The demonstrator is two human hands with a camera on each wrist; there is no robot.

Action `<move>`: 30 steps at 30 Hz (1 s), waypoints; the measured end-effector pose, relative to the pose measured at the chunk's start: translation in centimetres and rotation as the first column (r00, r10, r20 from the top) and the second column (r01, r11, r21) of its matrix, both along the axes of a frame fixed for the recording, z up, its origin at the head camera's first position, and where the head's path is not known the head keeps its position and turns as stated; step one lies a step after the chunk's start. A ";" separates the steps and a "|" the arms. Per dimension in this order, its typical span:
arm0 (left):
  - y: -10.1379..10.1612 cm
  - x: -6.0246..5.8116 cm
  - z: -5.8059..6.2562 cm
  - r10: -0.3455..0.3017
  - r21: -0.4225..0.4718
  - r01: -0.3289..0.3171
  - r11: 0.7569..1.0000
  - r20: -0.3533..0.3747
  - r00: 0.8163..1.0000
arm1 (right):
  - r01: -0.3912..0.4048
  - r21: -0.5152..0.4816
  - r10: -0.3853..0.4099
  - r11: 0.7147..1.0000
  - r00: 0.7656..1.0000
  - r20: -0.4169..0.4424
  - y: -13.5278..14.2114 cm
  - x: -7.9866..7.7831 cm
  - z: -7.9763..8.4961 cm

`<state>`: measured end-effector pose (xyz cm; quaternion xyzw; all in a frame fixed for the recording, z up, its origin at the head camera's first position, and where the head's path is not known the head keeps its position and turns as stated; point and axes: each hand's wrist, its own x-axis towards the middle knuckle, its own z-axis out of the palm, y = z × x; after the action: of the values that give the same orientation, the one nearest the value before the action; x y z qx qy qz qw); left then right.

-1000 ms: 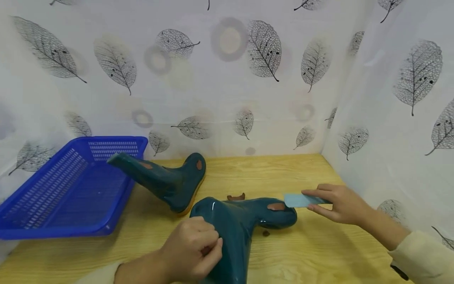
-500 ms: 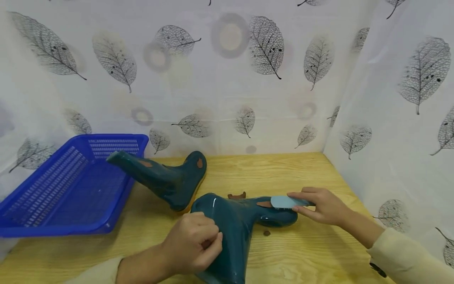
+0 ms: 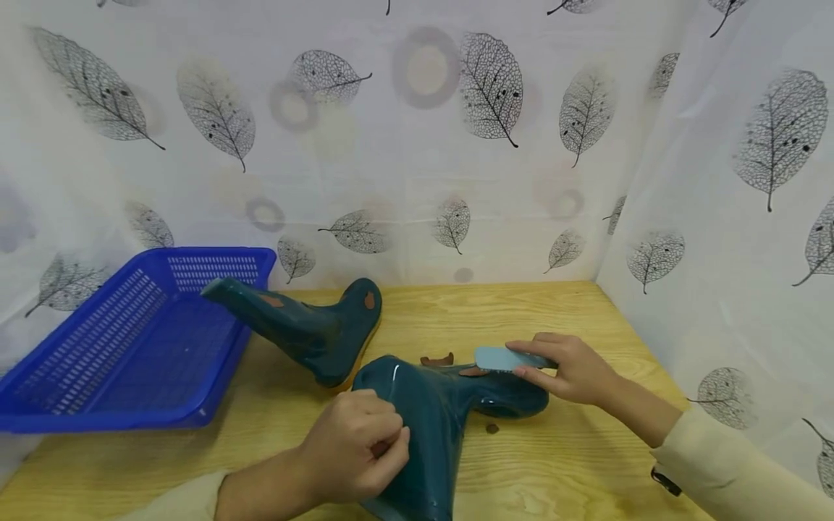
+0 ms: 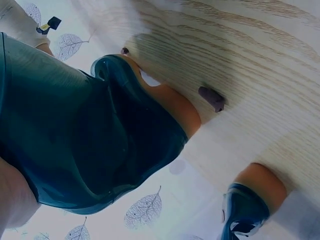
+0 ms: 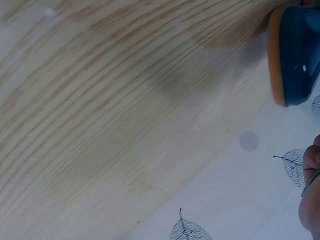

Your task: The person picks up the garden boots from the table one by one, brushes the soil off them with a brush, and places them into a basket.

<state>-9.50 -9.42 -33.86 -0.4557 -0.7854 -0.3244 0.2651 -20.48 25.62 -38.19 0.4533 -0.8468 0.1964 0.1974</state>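
A dark green rubber rain boot (image 3: 417,420) lies with its toe pointing right and its shaft toward me. My left hand (image 3: 355,449) holds the boot's shaft with curled fingers; in the left wrist view only a bit of that hand (image 4: 14,195) shows beside the boot. With thumb and fingers my right hand (image 3: 560,365) grips a light-blue-backed brush (image 3: 494,359), its bristle side down on the foot of the boot. A brown, mud-like piece (image 3: 472,371) sticks out from the brush's left end. In the right wrist view, the boot's orange-edged toe (image 5: 297,55) is at the upper right.
A second green boot (image 3: 306,325) with brown patches lies behind, its shaft overlapping the rim of a blue plastic basket (image 3: 195,416) at left. Brown lumps lie on the wooden table (image 3: 521,463): one behind the boot (image 3: 438,359), a small one in front (image 3: 491,428). Leaf-patterned sheeting (image 3: 417,159) surrounds the table.
My right hand has moved the brush leftward along the boot from the toe toward the ankle. The brown piece on the boot has shifted left ahead of it. My left hand stays in place.
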 end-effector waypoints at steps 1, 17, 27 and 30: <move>0.0 0.0 0.0 0.000 -0.001 0.000 1.000 0.002 1.000 | -0.008 0.005 0.008 1.000 1.000 0.002 -0.3 0.0 0.0; 0.0 0.2 0.1 -0.007 0.015 0.007 1.000 -0.005 1.000 | 0.148 0.121 -0.132 0.982 0.983 -0.131 -1.2 -0.8 0.3; -0.8 -0.4 1.8 -0.185 -0.179 0.155 0.972 -0.160 0.970 | 0.252 0.104 -0.233 0.962 0.959 -0.163 -0.3 -0.9 -0.2; -1.3 -0.7 2.4 -0.219 -0.249 0.173 0.953 -0.167 0.961 | 0.285 0.109 -0.269 0.952 0.952 -0.145 0.1 -0.9 -0.3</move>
<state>-10.21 -10.68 -31.50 -0.5888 -0.7392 -0.2094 0.2511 -21.42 25.67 -38.52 0.3534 -0.8984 0.0820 0.2477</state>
